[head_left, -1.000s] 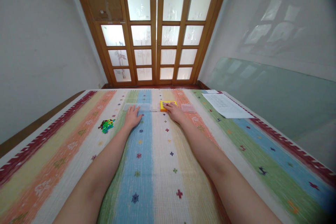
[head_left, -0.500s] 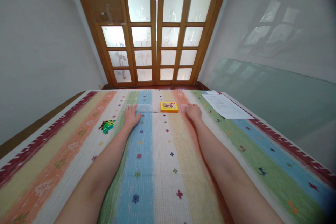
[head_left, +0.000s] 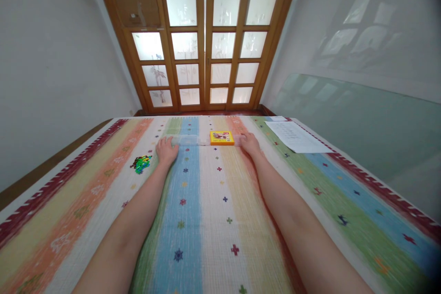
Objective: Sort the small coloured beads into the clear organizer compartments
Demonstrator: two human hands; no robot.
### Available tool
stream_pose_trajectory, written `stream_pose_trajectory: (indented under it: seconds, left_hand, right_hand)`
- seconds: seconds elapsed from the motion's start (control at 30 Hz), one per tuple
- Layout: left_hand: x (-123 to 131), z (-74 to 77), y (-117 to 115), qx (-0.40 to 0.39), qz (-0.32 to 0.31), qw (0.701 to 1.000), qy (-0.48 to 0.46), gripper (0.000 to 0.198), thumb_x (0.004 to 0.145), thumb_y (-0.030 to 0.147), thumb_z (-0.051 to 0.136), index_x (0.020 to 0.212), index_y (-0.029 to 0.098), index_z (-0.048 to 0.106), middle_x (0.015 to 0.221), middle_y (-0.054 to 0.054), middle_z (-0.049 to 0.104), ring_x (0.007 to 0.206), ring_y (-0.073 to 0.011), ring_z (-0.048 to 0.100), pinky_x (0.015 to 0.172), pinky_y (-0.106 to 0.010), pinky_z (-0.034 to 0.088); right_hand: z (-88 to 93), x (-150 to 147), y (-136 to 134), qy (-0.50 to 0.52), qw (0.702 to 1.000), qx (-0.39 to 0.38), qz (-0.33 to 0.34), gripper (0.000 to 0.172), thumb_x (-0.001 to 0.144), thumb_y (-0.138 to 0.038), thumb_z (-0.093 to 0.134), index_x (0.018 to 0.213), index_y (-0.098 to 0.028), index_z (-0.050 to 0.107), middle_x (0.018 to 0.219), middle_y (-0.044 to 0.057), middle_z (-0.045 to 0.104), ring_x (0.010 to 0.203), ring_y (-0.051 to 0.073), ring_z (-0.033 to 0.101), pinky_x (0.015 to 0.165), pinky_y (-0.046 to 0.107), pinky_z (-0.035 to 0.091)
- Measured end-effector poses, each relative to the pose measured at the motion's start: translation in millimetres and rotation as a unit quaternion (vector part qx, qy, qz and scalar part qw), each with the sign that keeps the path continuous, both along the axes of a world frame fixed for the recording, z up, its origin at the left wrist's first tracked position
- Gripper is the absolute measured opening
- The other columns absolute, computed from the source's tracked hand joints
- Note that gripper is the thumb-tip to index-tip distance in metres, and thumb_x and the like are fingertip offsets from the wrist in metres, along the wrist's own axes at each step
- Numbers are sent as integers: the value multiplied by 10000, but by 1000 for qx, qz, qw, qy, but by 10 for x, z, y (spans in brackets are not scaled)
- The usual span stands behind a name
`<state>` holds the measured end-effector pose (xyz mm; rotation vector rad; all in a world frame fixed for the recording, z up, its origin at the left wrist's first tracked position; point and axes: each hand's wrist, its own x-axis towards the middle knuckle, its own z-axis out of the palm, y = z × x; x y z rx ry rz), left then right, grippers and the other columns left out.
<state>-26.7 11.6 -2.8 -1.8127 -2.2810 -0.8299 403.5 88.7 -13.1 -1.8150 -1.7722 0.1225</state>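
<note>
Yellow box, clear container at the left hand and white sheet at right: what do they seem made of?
Yellow box: probably card, as its top bears a printed picture; plastic is possible.
Clear container at the left hand: likely smooth plastic, since the striped tablecloth shows through.
White sheet: apparently matte paper, thin and flat with faint print.

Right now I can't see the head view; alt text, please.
The left hand is at a clear case, the right hand at another clear case, a yellow box between them on a striped cloth. A colourful pile lies to the left, paper to the right.
</note>
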Motion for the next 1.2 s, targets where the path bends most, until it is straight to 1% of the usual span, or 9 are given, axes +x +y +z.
stream_pose_trajectory:
  seconds: [0.17, 0.33, 0.43, 0.5, 0.63, 0.77, 0.93, 1.07, 1.2]
  left_hand:
    - [-161, 167, -24, 15, 10, 1000, -9, 514, 955, 374, 499, 1414, 189, 636, 1517, -141, 573, 1444, -309, 474, 1248, -483, 327]
    - [-688, 292, -326, 7, -14, 1000, 4, 500, 952, 442, 481, 1331, 188, 686, 1435, -125, 650, 1363, -313, 562, 1206, -479, 385]
    - [-1055, 271, -599, -41, -21, 999, 13, 534, 955, 506, 458, 1301, 180, 700, 1363, -143, 696, 1301, -343, 606, 1162, -520, 421]
    - [-1241, 220, -731, -65, -68, 995, 23, 556, 951, 526, 456, 1326, 187, 686, 1386, -132, 686, 1313, -327, 602, 1169, -495, 424]
    - [-1377, 68, -776, -89, -139, 986, 27, 634, 939, 553, 446, 1420, 178, 620, 1461, -113, 635, 1378, -295, 563, 1220, -440, 392]
    - [-1236, -52, -649, -83, -175, 981, 29, 651, 919, 591, 485, 1394, 173, 641, 1496, -124, 599, 1409, -308, 534, 1243, -458, 368]
    - [-878, -79, -547, -79, -217, 972, 36, 613, 931, 576, 520, 1382, 185, 659, 1504, -126, 586, 1410, -308, 530, 1242, -463, 377]
    - [-478, -70, -520, -85, -240, 967, 32, 579, 948, 522, 536, 1402, 180, 651, 1531, -134, 566, 1429, -317, 517, 1249, -487, 371]
    - [41, -70, -478, -72, -272, 959, 17, 531, 983, 450, 523, 1409, 157, 644, 1533, -157, 562, 1443, -305, 506, 1253, -476, 368]
  right_hand:
    - [-49, 19, 53, 18, 1000, 13, 7, 477, 977, -259, 425, 1362, -135, 678, 1374, 154, 656, 1256, 253, 600, 1111, 341, 440]
    - [-72, 11, 104, 24, 999, 22, 11, 445, 979, -267, 444, 1318, -138, 704, 1329, 161, 678, 1231, 276, 605, 1096, 370, 448]
    - [-93, 12, 133, 41, 998, 39, 14, 427, 972, -277, 461, 1276, -127, 722, 1288, 175, 689, 1205, 295, 611, 1079, 384, 454]
    - [-108, 22, 147, 61, 997, 52, 4, 430, 973, -299, 457, 1260, -127, 726, 1277, 180, 688, 1193, 301, 611, 1071, 393, 458]
    - [-134, 48, 158, 100, 993, 61, -27, 434, 967, -350, 462, 1245, -151, 730, 1262, 172, 687, 1153, 299, 618, 1046, 404, 471]
    - [-158, 63, 165, 98, 993, 66, -26, 426, 966, -365, 467, 1207, -150, 743, 1237, 175, 690, 1142, 298, 618, 1042, 405, 472]
    - [-182, 73, 181, 100, 992, 62, -35, 421, 974, -375, 467, 1199, -157, 749, 1230, 176, 694, 1132, 304, 626, 1038, 412, 472]
    - [-200, 78, 193, 101, 993, 58, -33, 423, 970, -390, 472, 1189, -160, 751, 1220, 178, 693, 1118, 308, 631, 1021, 412, 479]
    - [-212, 82, 203, 100, 993, 62, -29, 437, 972, -406, 463, 1183, -155, 752, 1215, 182, 694, 1117, 309, 631, 1015, 411, 480]
